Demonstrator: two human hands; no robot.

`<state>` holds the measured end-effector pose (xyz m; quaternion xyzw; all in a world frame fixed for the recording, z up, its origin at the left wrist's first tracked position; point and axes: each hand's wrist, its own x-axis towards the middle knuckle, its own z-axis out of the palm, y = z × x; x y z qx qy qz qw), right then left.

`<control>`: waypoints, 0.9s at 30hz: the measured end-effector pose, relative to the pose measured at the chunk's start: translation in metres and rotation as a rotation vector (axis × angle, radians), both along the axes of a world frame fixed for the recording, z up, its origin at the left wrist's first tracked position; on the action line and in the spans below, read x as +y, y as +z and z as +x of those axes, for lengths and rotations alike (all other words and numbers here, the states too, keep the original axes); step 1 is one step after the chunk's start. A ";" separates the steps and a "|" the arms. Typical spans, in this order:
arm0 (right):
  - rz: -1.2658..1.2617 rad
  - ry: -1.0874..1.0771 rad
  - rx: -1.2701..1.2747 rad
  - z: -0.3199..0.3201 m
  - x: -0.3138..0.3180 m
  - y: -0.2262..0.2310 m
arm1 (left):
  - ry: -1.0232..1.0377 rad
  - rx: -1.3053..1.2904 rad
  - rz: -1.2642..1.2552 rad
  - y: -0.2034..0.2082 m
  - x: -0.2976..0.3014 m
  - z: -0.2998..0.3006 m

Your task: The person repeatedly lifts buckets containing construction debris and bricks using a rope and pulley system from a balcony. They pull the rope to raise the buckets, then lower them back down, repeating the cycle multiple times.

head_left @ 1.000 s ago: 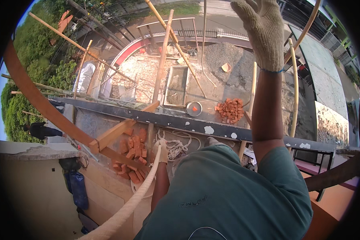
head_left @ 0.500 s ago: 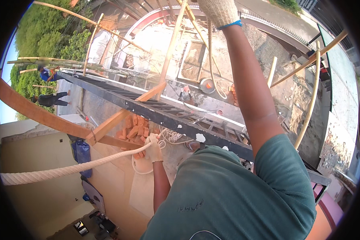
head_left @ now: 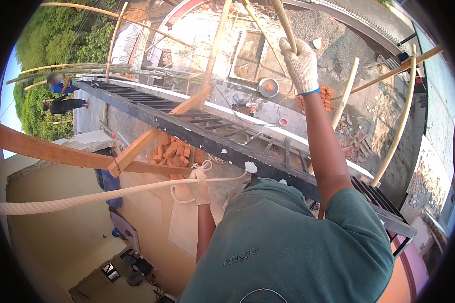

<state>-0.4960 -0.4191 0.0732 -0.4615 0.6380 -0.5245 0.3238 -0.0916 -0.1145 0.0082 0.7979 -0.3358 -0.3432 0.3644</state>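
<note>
Both of my hands wear pale knitted work gloves. My left hand [head_left: 200,186] is closed around a thick, off-white twisted rope [head_left: 86,198], which runs taut toward the left rim. Beyond that hand the rope passes toward the black metal railing [head_left: 202,139]. My right arm reaches out over the railing, and my right hand [head_left: 302,65] is closed on a length of rope [head_left: 284,20] that rises toward the top edge. A blue band circles the right wrist. Whether both lengths are one rope I cannot tell.
A brown wooden beam [head_left: 50,151] crosses at left, joined to a shorter timber [head_left: 136,151]. Bamboo poles [head_left: 217,45] stand around. Far below lie red bricks [head_left: 173,150], a round pan [head_left: 268,87] and gravel [head_left: 333,30]. Two people [head_left: 63,93] are beyond the railing's far left end.
My right hand has come down from the top edge, still on rope. The hanging loop near it is no longer visible. My left hand has shifted slightly, staying on the rope.
</note>
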 end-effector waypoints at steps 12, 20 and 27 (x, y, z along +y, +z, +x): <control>0.403 0.339 0.152 0.027 0.083 -0.140 | 0.102 -0.012 -0.177 0.032 -0.028 0.013; -0.070 0.373 0.123 0.044 0.064 0.017 | -0.008 -0.017 -0.083 0.008 -0.048 -0.005; 0.212 0.419 0.005 0.037 0.087 -0.060 | -0.019 0.047 -0.097 -0.001 -0.042 -0.009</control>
